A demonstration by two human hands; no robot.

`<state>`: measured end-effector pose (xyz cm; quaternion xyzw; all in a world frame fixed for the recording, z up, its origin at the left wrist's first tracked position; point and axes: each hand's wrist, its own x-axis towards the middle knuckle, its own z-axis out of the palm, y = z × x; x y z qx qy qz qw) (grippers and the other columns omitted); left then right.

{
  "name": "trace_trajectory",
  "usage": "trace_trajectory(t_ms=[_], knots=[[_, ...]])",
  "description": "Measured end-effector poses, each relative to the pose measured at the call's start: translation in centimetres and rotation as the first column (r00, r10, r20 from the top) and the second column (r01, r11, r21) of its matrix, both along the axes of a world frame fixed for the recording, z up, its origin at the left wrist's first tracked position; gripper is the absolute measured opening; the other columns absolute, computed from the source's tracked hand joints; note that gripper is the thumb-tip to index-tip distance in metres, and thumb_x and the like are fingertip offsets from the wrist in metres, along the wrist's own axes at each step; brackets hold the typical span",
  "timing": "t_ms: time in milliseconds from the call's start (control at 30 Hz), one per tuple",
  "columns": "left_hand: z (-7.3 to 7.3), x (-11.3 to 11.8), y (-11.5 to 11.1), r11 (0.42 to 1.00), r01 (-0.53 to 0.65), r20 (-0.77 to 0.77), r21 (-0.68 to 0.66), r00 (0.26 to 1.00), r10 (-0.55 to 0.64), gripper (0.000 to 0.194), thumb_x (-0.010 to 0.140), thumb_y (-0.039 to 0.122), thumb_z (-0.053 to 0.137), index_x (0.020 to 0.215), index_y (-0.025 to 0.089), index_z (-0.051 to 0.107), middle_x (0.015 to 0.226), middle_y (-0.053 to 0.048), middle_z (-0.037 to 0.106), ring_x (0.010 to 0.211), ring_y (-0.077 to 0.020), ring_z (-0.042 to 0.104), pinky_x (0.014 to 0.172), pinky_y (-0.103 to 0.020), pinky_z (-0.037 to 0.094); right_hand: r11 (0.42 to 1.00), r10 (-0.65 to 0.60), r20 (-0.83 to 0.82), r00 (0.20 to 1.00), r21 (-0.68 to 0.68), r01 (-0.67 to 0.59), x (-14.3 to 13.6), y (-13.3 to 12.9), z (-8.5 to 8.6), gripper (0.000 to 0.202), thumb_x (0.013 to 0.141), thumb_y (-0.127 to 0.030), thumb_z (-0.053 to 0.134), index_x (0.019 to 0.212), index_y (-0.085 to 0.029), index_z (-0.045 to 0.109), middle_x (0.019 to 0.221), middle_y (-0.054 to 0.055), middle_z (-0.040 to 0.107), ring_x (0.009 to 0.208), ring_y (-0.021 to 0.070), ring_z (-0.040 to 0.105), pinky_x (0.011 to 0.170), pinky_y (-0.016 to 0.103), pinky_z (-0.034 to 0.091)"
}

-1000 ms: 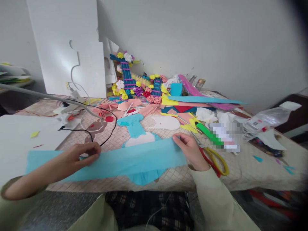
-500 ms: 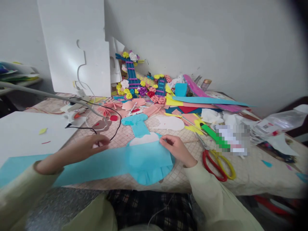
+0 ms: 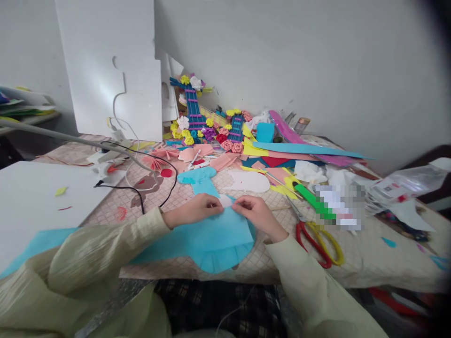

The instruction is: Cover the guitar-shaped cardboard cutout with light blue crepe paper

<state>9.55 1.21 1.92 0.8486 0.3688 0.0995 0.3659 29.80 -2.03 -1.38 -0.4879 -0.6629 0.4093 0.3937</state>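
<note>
A long light-blue crepe paper strip (image 3: 225,232) lies over a guitar-shaped cutout, whose blue-covered head and neck (image 3: 196,177) point away from me. At the strip's upper edge, my left hand (image 3: 197,209) is closed in a pinch on the paper. Just to its right my right hand (image 3: 259,217) pinches the same edge, with the fingertips of both hands close together. A bit of the cutout's white surface (image 3: 224,201) shows between them. Gathered blue paper (image 3: 218,263) fans around the cutout's near rim. The strip's other end (image 3: 45,241) runs left under my sleeve.
Red-and-yellow-handled scissors (image 3: 319,244) and a green cutter (image 3: 313,199) lie to the right. A white glue gun (image 3: 105,169) with cables sits at left, near a white board (image 3: 28,197). Decorated paper guitars (image 3: 193,110) and paper scraps crowd the back.
My left hand has moved right, from above the strip to the upper paper edge beside my right hand, and now pinches there. My right hand stays nearly in place.
</note>
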Motion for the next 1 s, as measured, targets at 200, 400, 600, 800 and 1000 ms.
trace_trajectory(t_ms=[200, 400, 600, 800, 1000], knots=[[-0.6, -3.3, 0.5, 0.999, -0.042, -0.08, 0.007, 0.996, 0.042, 0.038, 0.083, 0.05, 0.042, 0.074, 0.015, 0.055, 0.068, 0.001, 0.052, 0.062, -0.0125, 0.047, 0.056, -0.024, 0.033, 1.0, 0.003, 0.047, 0.999, 0.0, -0.003, -0.2, 3.3, 0.1, 0.028, 0.074, -0.042, 0.061, 0.076, -0.014, 0.066, 0.072, 0.003, 0.067, 0.064, 0.015, 0.057, 0.06, 0.027, 0.043], [-2.1, -7.7, 0.5, 0.994, -0.102, -0.21, -0.024, 0.973, 0.095, 0.043, 0.08, 0.052, 0.046, 0.057, 0.015, 0.046, 0.057, 0.002, 0.044, 0.055, -0.0117, 0.043, 0.051, -0.025, 0.028, 0.999, -0.02, 0.176, 0.984, 0.029, 0.015, 0.3, 6.2, -1.7, 0.02, 0.071, -0.034, 0.063, 0.069, -0.015, 0.066, 0.069, 0.004, 0.067, 0.065, 0.017, 0.059, 0.062, 0.028, 0.043], [-2.0, -9.2, -0.4, 0.988, -0.132, -0.245, -0.074, 0.963, 0.111, 0.044, 0.083, 0.052, 0.039, 0.062, 0.015, 0.05, 0.063, 0.001, 0.049, 0.061, -0.0135, 0.046, 0.056, -0.025, 0.032, 0.999, -0.012, 0.265, 0.964, 0.048, -0.001, 0.4, 7.2, -2.8, 0.016, 0.074, -0.03, 0.062, 0.075, -0.014, 0.066, 0.074, 0.005, 0.068, 0.066, 0.0156, 0.059, 0.065, 0.029, 0.044], [-1.0, -9.2, -1.8, 0.982, -0.113, -0.259, -0.15, 0.963, 0.071, 0.041, 0.086, 0.046, 0.033, 0.063, 0.016, 0.048, 0.062, 0.001, 0.049, 0.062, -0.0134, 0.048, 0.057, -0.024, 0.035, 0.997, 0.054, 0.292, 0.955, 0.043, -0.07, 0.8, 7.5, -2.5, 0.015, 0.073, -0.028, 0.061, 0.076, -0.016, 0.068, 0.076, 0.005, 0.07, 0.068, 0.0172, 0.06, 0.065, 0.029, 0.045], [-1.3, -9.9, -1.6, 0.97, -0.241, -0.314, -0.039, 0.924, 0.217, 0.031, 0.084, 0.041, 0.04, 0.073, 0.017, 0.057, 0.068, -0.001, 0.06, 0.064, -0.0151, 0.054, 0.058, -0.025, 0.034, 0.997, 0.044, 0.3, 0.953, 0.048, -0.061, 1.2, 7.4, -2.6, 0.015, 0.073, -0.029, 0.06, 0.078, -0.016, 0.067, 0.075, 0.005, 0.068, 0.068, 0.0175, 0.06, 0.064, 0.029, 0.046]])
